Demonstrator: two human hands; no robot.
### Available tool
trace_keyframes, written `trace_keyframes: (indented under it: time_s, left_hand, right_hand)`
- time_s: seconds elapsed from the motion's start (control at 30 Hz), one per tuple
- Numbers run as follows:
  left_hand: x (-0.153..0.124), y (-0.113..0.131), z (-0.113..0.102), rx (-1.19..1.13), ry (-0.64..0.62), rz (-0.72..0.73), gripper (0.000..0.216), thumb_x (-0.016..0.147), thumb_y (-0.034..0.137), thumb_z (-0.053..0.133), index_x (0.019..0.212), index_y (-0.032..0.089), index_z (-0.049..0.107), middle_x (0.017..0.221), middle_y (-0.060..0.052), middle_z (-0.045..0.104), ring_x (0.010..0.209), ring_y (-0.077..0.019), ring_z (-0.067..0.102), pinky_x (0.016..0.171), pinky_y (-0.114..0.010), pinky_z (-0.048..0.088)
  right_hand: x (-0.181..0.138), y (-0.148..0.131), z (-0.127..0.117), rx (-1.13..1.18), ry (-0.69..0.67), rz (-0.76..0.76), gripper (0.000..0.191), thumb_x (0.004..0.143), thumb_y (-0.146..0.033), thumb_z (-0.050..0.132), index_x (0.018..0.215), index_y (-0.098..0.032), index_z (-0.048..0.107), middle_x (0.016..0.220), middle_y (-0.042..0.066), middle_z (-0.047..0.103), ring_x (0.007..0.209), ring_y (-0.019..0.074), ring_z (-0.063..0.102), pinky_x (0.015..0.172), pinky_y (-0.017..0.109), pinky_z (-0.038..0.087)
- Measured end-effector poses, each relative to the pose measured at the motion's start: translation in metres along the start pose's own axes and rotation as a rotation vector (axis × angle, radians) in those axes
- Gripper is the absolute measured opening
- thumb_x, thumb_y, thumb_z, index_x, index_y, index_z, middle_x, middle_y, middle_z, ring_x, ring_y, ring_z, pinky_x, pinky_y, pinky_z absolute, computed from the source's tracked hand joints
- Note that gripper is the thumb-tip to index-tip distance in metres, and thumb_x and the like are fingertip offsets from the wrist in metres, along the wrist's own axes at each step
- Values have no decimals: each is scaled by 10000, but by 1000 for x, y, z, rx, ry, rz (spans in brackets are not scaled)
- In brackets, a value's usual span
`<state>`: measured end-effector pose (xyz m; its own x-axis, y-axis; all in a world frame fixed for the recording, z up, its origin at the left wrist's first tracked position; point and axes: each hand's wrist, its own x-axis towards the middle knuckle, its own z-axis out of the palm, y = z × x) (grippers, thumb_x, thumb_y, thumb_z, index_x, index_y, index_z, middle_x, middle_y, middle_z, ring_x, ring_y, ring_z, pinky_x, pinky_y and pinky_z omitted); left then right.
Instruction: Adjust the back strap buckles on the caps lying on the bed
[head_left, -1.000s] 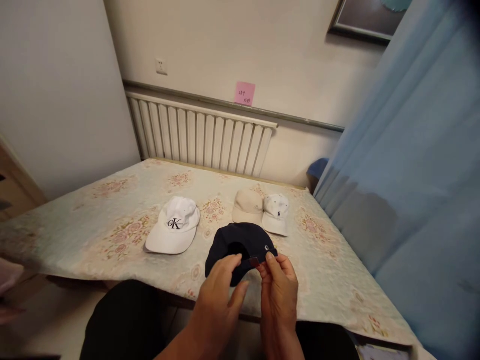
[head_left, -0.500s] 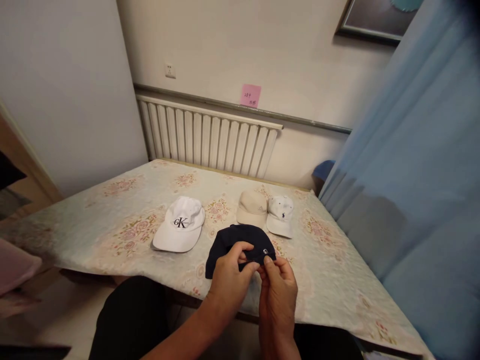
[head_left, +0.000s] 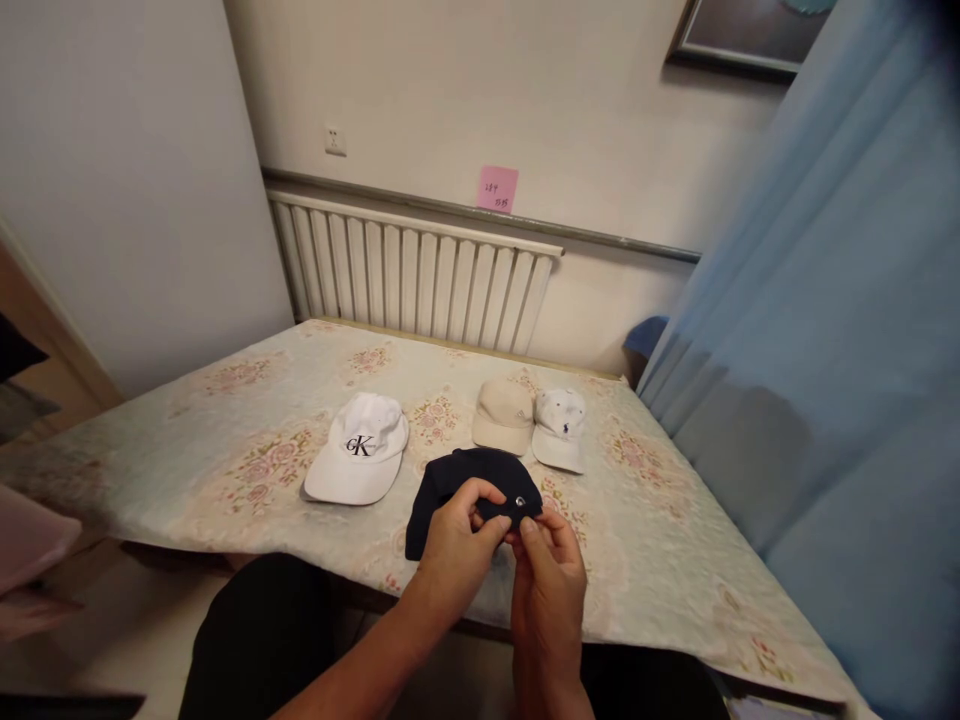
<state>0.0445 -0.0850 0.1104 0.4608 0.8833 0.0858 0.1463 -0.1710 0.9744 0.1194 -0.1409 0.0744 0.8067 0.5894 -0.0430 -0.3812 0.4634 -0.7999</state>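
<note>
A dark navy cap [head_left: 457,480] lies near the front edge of the table [head_left: 225,440], its back facing me. My left hand [head_left: 454,550] is curled over the cap's rear opening, with thumb and fingers pinching the strap. My right hand [head_left: 547,575] pinches the strap's end just below a small metal buckle [head_left: 520,500]. Both hands are closed on the strap. Much of the strap is hidden by my fingers.
A white cap with a black logo [head_left: 358,460] lies left of the navy one. Behind it sit a beige cap [head_left: 502,418] and a white cap [head_left: 559,432] side by side. A radiator [head_left: 412,270] lines the back wall. A blue curtain [head_left: 825,380] hangs at right.
My left hand has closed onto the cap's back. Both hands and the strap have drawn closer together, and the red strap end seen earlier is now hidden.
</note>
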Motion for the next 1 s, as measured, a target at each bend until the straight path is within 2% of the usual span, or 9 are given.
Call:
trace_keyframes:
  time_s: [0.1,0.2,0.33,0.47,0.6,0.8,0.9,1.0]
  left_hand:
    - [2,0,-3,-29,-14,1,159,694,239,556,845,193,565,512,86,354,506,-91,365,492,-205,291]
    - [2,1,-4,-30,-50,-9,163,700,230,543,857,194,567,516,84,355,511,-95,369,496,-206,288]
    - [2,5,-6,-44,-106,11,158,696,196,532,849,190,572,527,78,372,525,-96,380,509,-209,288]
    - [4,7,-9,-29,-148,45,159,705,180,523,854,187,577,550,69,391,546,-98,380,524,-213,292]
    - [9,9,-13,-63,-175,95,177,713,171,515,877,193,578,597,55,442,582,-103,403,557,-217,312]
    - [20,12,-10,-282,-275,170,195,703,149,522,888,196,562,714,34,497,684,-106,456,634,-220,342]
    - [29,-2,-2,-373,-312,115,196,688,150,531,880,185,553,670,40,495,653,-101,464,623,-219,334]
    - [34,-27,6,-387,-326,29,201,662,141,533,859,170,557,606,53,480,594,-91,452,592,-215,315]
  right_hand:
    - [-1,2,-4,50,-12,9,177,701,-252,673,830,-193,566,756,-25,613,663,89,558,633,205,446]
    - [0,5,-5,119,-134,109,122,759,-249,600,866,-190,591,802,4,632,743,125,596,675,243,467]
    - [8,4,1,234,-306,197,247,746,-207,562,986,-210,618,961,33,657,943,180,599,837,342,470]
    - [21,-1,6,283,-360,237,335,692,-158,559,1013,-222,629,992,29,667,972,187,598,904,386,452]
    - [27,-9,13,304,-366,224,346,674,-153,578,1003,-239,639,991,19,676,952,182,609,906,387,455]
    - [37,-25,19,324,-272,77,336,661,-133,631,970,-263,657,1010,8,682,951,177,610,922,405,445]
    - [49,-16,11,269,-255,71,322,650,-149,656,957,-245,664,991,14,687,928,184,617,905,409,455]
    - [58,5,-5,252,-235,138,331,603,-142,668,923,-229,668,919,-1,697,872,180,627,848,387,488]
